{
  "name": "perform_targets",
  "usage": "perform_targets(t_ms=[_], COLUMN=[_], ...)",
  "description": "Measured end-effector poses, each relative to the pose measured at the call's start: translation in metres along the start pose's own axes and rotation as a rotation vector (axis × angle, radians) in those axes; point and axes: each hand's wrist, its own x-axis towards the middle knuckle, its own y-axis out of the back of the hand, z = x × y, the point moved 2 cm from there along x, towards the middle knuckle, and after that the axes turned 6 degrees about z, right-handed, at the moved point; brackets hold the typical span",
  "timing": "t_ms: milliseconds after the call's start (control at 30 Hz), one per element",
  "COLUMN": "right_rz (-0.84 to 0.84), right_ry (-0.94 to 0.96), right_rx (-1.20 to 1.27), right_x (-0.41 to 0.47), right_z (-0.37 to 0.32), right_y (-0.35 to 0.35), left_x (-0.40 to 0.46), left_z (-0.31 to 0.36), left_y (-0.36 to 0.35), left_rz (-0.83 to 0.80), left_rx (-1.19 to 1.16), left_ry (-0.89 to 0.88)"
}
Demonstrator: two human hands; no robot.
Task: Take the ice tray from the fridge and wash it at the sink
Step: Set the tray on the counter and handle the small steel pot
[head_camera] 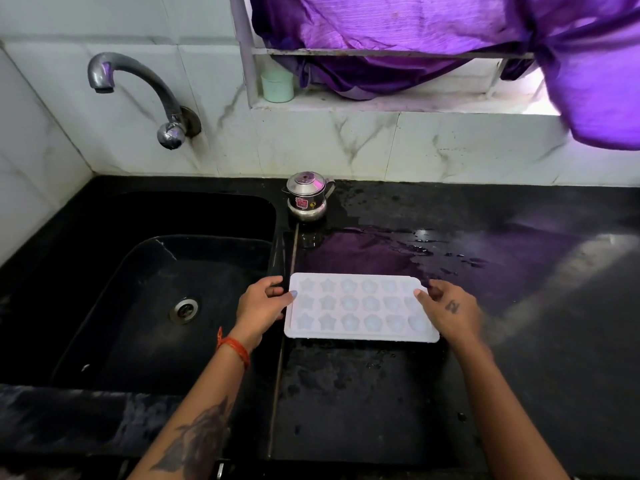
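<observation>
Nearby, steel pot [307, 197] behind tray [360, 306].

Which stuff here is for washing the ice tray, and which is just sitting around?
For the job: white plastic ice tray, held by left hand and right hand; black sink; curved metal tap.

Lying about: small steel kettle; pale green cup; purple cloth.

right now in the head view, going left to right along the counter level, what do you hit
sink drain → left hand → ice tray → right hand → wet black counter. The small steel pot sits farther back, above the tray's left end, so it is left out.
</observation>
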Motion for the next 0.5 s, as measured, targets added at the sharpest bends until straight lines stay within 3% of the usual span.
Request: perform_targets(t_ms=[500], right_rz=[0.068], right_ry=[0.168], right_rx=[0.057], right_x=[0.069], right_z=[-0.092], right_y=[-0.020], left_x=[0.086], left_z=[0.064], left_y=[-0.006], left_rz=[0.033], left_rx=[0.032], left_ry=[-0.145])
